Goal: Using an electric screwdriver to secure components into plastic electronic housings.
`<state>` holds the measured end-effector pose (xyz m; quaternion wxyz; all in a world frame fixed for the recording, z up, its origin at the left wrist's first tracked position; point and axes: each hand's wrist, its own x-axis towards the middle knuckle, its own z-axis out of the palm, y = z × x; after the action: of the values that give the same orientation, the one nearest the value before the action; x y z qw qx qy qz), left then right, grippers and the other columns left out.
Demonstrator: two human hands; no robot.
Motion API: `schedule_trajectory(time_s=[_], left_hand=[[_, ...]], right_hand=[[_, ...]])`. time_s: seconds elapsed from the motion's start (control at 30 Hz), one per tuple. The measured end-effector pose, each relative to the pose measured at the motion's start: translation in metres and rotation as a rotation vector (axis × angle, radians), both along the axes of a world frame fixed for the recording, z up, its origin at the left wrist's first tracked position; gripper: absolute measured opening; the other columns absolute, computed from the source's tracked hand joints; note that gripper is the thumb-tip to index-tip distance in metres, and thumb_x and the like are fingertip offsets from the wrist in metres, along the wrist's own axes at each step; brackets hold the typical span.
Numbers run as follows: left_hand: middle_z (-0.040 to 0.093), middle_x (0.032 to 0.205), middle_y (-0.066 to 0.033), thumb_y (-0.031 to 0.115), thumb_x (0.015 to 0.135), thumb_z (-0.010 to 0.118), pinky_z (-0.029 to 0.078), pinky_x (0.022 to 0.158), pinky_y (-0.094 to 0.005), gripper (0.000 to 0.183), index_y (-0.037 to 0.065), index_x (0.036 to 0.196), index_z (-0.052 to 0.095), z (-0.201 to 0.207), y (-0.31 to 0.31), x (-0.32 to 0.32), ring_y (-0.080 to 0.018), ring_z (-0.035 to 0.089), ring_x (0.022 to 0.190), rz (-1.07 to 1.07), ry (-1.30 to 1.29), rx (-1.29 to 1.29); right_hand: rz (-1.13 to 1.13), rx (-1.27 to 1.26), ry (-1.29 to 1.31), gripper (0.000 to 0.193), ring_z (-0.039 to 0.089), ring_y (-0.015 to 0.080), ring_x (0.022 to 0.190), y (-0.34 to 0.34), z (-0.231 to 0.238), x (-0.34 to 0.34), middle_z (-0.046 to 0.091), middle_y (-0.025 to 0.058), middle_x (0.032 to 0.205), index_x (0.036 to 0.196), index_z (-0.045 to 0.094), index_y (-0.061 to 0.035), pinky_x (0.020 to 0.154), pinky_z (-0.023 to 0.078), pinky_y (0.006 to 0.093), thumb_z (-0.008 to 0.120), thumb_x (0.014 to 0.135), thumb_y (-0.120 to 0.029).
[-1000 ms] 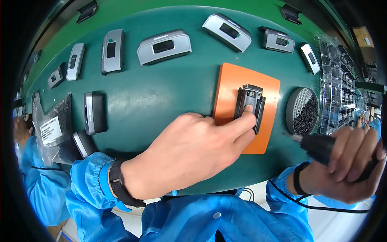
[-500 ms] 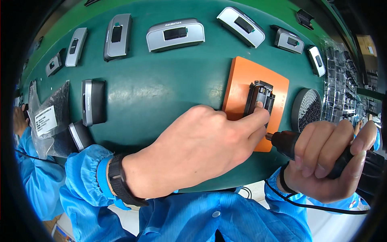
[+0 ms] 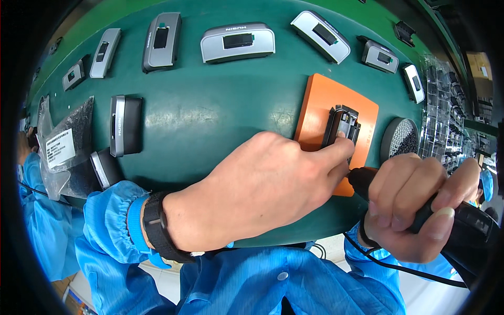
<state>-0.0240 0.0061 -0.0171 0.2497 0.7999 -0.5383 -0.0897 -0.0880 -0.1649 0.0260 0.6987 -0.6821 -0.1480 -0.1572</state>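
Fingers (image 3: 401, 184) of our right hand (image 3: 399, 207) are wrapped firmly round a black handheld power tool (image 3: 362, 181), its nose pointing left toward the lower end of an orange plate (image 3: 315, 105). We cannot tell whether its tip touches anything, since our left hand (image 3: 278, 189) partly hides that spot. That hand reaches across from the lower left, one fingertip pressed on a narrow black housing (image 3: 346, 124) lying on the plate; its other fingers curl out of sight, so we cannot tell whether they clamp the part. Right of the plate, apart from it, we have a round grey dish (image 3: 387, 137) of small black pieces (image 3: 408, 143), and beyond that a clear tray (image 3: 433, 107). Seven silver-faced units (image 3: 238, 51) curve along the far side of our green table (image 3: 199, 115) (the fisheye bends that edge further). Two darker units (image 3: 127, 126) sit to our left, near a clear bag (image 3: 81, 123) bearing a white label (image 3: 60, 149). A black cord (image 3: 415, 274) passes below our right wrist.
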Motion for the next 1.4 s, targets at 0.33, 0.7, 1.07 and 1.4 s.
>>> schedule_trajectory(time_s=[0.33,0.7,1.07,1.4], left_hand=[[0.053,0.140,-0.0049,0.027,0.071,0.080,0.057,0.066,-0.0330,0.056,0.005,0.119,0.062,0.013,-0.001,0.006,-0.0199,0.068,0.073,-0.095,0.007,0.175],[0.056,0.139,-0.0097,0.028,0.073,0.080,0.058,0.068,-0.0322,0.056,0.002,0.120,0.064,0.021,-0.009,0.006,-0.0238,0.069,0.075,-0.089,0.032,0.154],[0.056,0.140,-0.0103,0.028,0.072,0.081,0.058,0.067,-0.0329,0.058,0.001,0.121,0.064,0.023,-0.010,0.007,-0.0229,0.070,0.078,-0.093,0.040,0.186],[0.056,0.138,-0.0076,0.028,0.072,0.079,0.057,0.066,-0.0310,0.058,0.003,0.121,0.062,0.018,-0.003,0.008,-0.0200,0.067,0.072,-0.115,-0.015,0.171]], right_hand=[[-0.156,0.255,-0.172,0.010,0.046,0.0085,0.045,-0.061,0.035,-0.006,0.045,-0.0001,0.059,0.094,0.044,-0.0094,0.044,0.040,0.0231,0.051,0.095,-0.016],[-0.475,0.140,-0.144,0.011,0.034,0.0110,0.041,-0.100,-0.002,0.000,0.038,0.0017,0.057,0.100,0.042,-0.0080,0.040,0.035,0.0271,0.040,0.102,-0.019],[-0.489,0.132,-0.107,0.010,0.035,0.0108,0.042,-0.098,-0.011,0.005,0.037,0.0018,0.057,0.100,0.038,-0.0076,0.039,0.035,0.0271,0.039,0.102,-0.017],[-0.540,0.006,-0.128,0.006,0.032,0.0101,0.042,-0.073,-0.008,0.011,0.035,0.0010,0.056,0.101,0.037,-0.0079,0.038,0.033,0.0257,0.041,0.101,-0.012]])
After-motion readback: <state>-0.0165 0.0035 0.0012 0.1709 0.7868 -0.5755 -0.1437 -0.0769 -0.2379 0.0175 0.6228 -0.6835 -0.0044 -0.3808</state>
